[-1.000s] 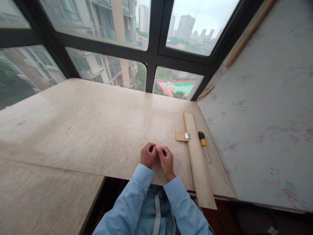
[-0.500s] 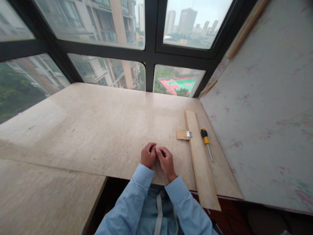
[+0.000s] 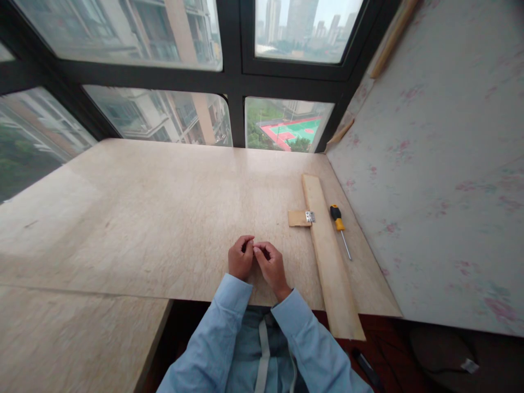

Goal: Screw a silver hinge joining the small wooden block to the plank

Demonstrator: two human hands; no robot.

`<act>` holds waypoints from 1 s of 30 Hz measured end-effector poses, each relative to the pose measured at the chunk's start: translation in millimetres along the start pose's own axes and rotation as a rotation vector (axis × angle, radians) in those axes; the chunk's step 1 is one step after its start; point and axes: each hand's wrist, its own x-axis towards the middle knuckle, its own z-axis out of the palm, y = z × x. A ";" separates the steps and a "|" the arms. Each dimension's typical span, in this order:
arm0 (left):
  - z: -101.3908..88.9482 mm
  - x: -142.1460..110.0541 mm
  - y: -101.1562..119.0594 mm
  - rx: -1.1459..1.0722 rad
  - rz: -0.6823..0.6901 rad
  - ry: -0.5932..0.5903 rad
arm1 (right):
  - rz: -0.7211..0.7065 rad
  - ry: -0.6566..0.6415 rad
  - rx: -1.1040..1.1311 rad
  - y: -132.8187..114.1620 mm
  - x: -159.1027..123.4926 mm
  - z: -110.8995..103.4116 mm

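My left hand (image 3: pixel 240 257) and my right hand (image 3: pixel 271 266) meet fingertip to fingertip above the stone-look counter (image 3: pixel 172 218), close to its front edge. Both are closed in a pinch. Anything between the fingers is too small or too hidden to make out. Right of them lies a long wooden board (image 3: pixel 327 251), its near end jutting past the counter's edge. A small metal hinge (image 3: pixel 310 216) joins the board's left side to a short wooden piece (image 3: pixel 297 218). Beyond the board rests a yellow and black screwdriver (image 3: pixel 338 219), its shaft toward me.
A patterned wall (image 3: pixel 442 191) bounds the counter on the right. Dark window frames (image 3: pixel 233 82) stand along the back. At the lower left a second counter section (image 3: pixel 82 338) reaches toward me. A dark object (image 3: pixel 366 368) shows below the board's near end.
The whole view has shifted a little, so the counter items appear slightly left and higher. My hands stay pinched together in about the same place, and the board, hinge and screwdriver lie as before.
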 end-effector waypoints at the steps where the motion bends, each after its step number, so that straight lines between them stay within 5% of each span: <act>1: 0.0 0.0 0.0 0.002 -0.001 0.002 | 0.001 0.000 0.002 -0.4 0.0 0.1; 30: 0.0 -7.0 1.7 0.049 0.008 0.025 | -0.012 0.003 -0.005 -0.6 -0.2 0.7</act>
